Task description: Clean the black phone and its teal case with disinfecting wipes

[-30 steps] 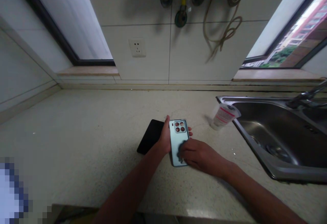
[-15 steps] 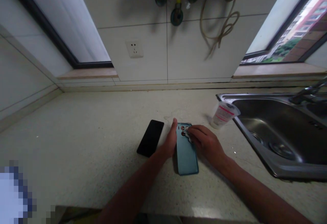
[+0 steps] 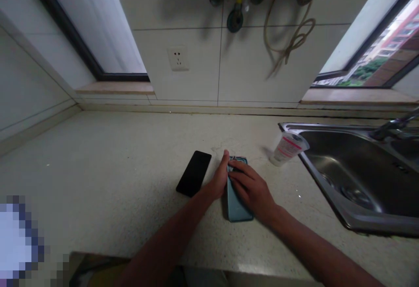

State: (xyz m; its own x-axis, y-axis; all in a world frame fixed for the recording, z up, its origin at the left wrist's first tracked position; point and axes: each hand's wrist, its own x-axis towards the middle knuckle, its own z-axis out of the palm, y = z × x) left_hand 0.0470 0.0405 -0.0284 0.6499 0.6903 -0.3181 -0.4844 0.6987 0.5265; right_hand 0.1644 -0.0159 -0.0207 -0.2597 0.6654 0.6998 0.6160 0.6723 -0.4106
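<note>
A teal phone (image 3: 238,208) lies back-up on the speckled counter (image 3: 114,178), its camera end pointing toward the wall. My left hand (image 3: 216,181) clasps its left edge, thumb stretched up along the side. My right hand (image 3: 251,187) rests on top of the phone, fingers laid flat across its upper half and covering the camera block. I cannot see anything under those fingers. A flat black phone (image 3: 194,172) lies on the counter just left of my left hand, not touched.
A white tube with pink print (image 3: 287,148) lies at the corner of the steel sink (image 3: 330,186) on the right, with a tap (image 3: 394,126) behind it. A wall socket (image 3: 178,58) and hanging hoses (image 3: 288,38) are on the tiled wall.
The phone, held tilted up a second ago, now lies flat. My right hand went from its lower part to the camera end, then spread flat over the upper half.
</note>
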